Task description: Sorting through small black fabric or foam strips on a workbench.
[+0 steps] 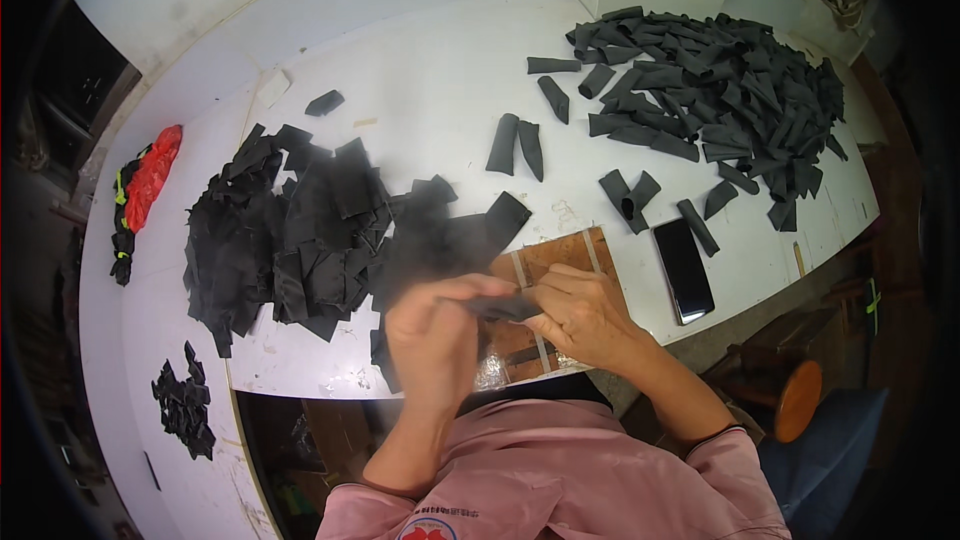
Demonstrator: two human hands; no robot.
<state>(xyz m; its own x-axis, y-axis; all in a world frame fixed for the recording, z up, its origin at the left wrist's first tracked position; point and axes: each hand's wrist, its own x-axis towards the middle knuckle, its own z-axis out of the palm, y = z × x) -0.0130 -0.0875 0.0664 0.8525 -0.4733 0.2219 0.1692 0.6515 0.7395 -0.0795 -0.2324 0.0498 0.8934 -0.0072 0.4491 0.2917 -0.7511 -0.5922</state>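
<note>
Dark fabric piece (pixel 508 308) — between both hands, long axis roughly crosswise; right hand (pixel 582 312) pinches its right end, while left hand (pixel 432 328), blurred, meets its left end, equally near — whether those fingers grip cannot be told.

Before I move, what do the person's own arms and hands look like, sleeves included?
Both the left hand, slightly blurred, and the right hand are bare: no gloves or wristbands show. The forearms are uncovered below the short sleeves of a pink shirt. The right sleeve has dark trim at its edge.
</note>
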